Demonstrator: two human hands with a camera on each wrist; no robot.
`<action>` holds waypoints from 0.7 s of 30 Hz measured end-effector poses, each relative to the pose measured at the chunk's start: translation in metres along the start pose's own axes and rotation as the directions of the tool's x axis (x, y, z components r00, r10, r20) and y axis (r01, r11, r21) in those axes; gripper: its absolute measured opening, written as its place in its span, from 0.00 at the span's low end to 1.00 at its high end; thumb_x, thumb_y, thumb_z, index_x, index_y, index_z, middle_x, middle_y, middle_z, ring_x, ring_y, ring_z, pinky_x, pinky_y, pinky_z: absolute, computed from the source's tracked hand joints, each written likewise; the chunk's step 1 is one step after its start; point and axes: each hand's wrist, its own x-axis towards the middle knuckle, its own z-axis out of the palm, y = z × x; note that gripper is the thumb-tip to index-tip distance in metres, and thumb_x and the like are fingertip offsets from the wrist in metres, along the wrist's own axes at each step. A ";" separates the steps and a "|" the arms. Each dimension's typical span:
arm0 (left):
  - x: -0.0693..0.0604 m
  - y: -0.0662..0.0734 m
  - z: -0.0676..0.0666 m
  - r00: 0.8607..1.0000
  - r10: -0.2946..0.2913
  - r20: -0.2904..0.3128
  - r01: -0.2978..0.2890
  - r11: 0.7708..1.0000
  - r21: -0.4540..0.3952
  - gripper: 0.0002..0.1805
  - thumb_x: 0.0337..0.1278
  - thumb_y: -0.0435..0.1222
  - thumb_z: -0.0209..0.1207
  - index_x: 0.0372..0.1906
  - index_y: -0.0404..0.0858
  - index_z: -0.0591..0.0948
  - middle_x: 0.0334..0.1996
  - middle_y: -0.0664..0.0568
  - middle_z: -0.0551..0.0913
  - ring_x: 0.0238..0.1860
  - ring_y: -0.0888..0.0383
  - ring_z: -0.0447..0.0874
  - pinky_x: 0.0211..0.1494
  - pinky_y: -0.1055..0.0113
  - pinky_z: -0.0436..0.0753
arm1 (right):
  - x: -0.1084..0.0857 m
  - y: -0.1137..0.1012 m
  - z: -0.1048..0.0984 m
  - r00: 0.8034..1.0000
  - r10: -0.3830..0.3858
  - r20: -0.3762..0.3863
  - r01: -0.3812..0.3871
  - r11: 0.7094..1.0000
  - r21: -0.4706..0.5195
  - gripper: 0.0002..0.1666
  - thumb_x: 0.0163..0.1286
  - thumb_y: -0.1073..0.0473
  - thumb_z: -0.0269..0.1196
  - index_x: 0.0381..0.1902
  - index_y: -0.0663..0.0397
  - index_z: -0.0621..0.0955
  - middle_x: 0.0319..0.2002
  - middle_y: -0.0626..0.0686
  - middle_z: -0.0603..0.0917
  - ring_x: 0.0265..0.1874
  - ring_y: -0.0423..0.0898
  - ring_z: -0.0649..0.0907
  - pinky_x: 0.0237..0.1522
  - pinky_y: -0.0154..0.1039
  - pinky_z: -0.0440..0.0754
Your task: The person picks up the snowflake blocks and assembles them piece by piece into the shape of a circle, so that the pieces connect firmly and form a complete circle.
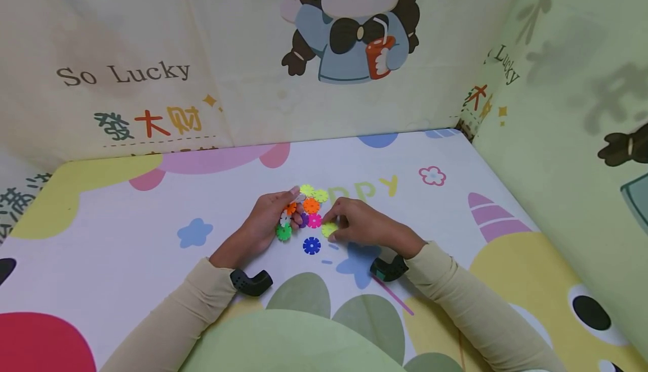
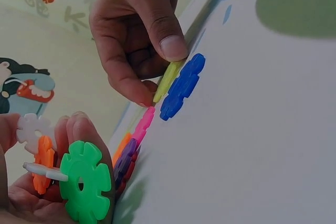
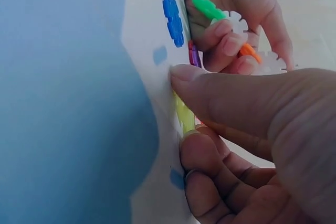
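Observation:
In my left hand I hold a small chain of notched plastic snowflake discs. The chain joins a green disc, a white disc, an orange disc and another white disc. My right hand pinches a yellow disc by its edge, between thumb and fingers, close to the table. Just below the hands lies a blue disc. Between the hands are a pink disc, a loose orange disc and a purple disc, partly hidden by the left fingers.
Two yellow-green discs lie beyond the hands. A patterned cloth covers the table, and a printed curtain rises behind it. Another printed curtain stands along the right side.

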 end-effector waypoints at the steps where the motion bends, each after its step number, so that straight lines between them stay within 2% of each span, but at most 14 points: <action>1: 0.000 0.000 0.000 1.000 -0.003 -0.002 0.003 1.000 0.003 0.29 0.67 0.53 0.55 0.51 0.28 0.77 0.28 0.46 0.79 0.25 0.58 0.81 0.36 0.71 0.83 | 0.000 0.001 0.000 1.000 -0.004 0.002 0.004 1.000 -0.001 0.19 0.60 0.61 0.72 0.50 0.55 0.84 0.40 0.47 0.77 0.33 0.44 0.76 0.34 0.35 0.79; 6: 0.000 0.001 0.001 1.000 -0.013 -0.008 0.013 1.000 0.005 0.29 0.66 0.53 0.55 0.49 0.27 0.77 0.29 0.45 0.80 0.25 0.58 0.81 0.36 0.71 0.83 | -0.001 0.005 -0.004 0.998 -0.057 -0.005 0.057 0.998 0.006 0.13 0.67 0.61 0.65 0.49 0.54 0.86 0.40 0.46 0.80 0.34 0.42 0.77 0.35 0.35 0.79; 12: 0.001 0.000 0.001 1.000 -0.019 -0.018 0.019 1.000 0.013 0.30 0.65 0.54 0.56 0.47 0.27 0.77 0.28 0.46 0.80 0.25 0.58 0.81 0.36 0.71 0.83 | 0.000 0.009 -0.005 0.985 -0.145 -0.096 0.146 0.989 0.002 0.10 0.71 0.62 0.60 0.45 0.59 0.86 0.36 0.48 0.83 0.32 0.42 0.77 0.35 0.36 0.78; 21: 0.003 -0.002 0.001 0.996 -0.003 -0.093 0.007 0.999 0.049 0.28 0.64 0.55 0.56 0.53 0.34 0.78 0.29 0.45 0.80 0.26 0.57 0.83 0.37 0.70 0.83 | 0.003 0.012 -0.001 0.991 -0.060 -0.120 0.061 0.998 0.004 0.09 0.69 0.66 0.61 0.46 0.56 0.84 0.31 0.46 0.80 0.28 0.42 0.77 0.31 0.35 0.79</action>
